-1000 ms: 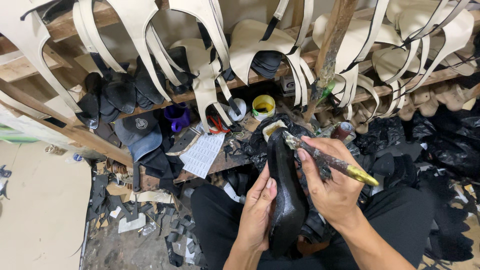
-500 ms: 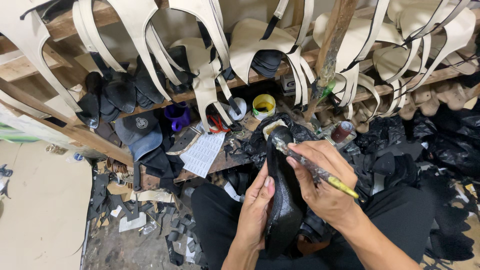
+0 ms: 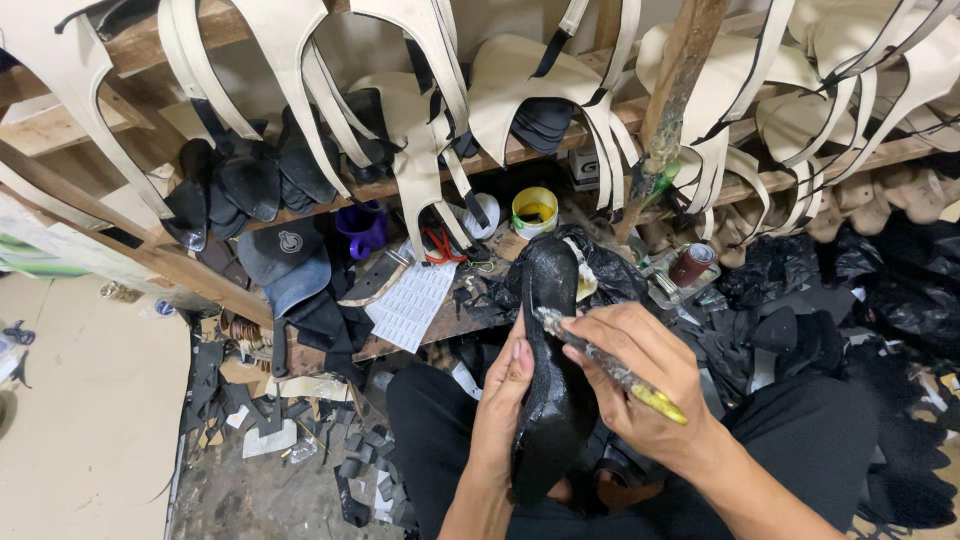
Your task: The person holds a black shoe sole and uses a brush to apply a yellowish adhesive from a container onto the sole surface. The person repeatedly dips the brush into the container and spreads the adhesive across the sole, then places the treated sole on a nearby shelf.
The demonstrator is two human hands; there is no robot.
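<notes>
My left hand grips a black shoe sole piece from its left side and holds it upright over my lap. My right hand holds a thin brush with a yellow handle. The brush tip touches the black piece near its upper middle. Both hands are close together, one on each side of the piece.
A yellow glue pot, a purple cup, red scissors and a white printed sheet lie on the low bench. Cream shoe uppers hang from the wooden rack above. Black scraps pile up at the right; offcuts litter the floor.
My right hand has swept the brush down along the black piece toward me. The left hand has kept its grip.
</notes>
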